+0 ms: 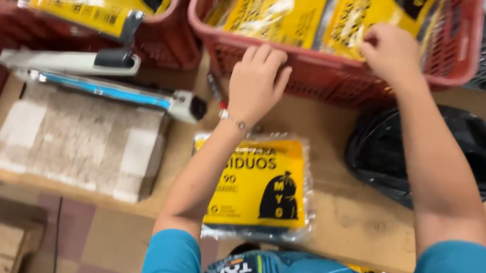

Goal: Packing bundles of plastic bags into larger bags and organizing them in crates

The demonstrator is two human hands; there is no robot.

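I am resting my left hand (255, 82), fingers together and curled over, gripping nothing, against the front wall of the red basket (328, 79). My right hand (392, 51) is reaching over the rim, fingers bent onto a yellow packet (364, 10) inside; I cannot tell whether it is pinching it. Another yellow packet (261, 187) is lying on the bench (365, 222) under my left forearm. A black bag (446, 154) is sitting to the right, a heat sealer (104, 80) to the left.
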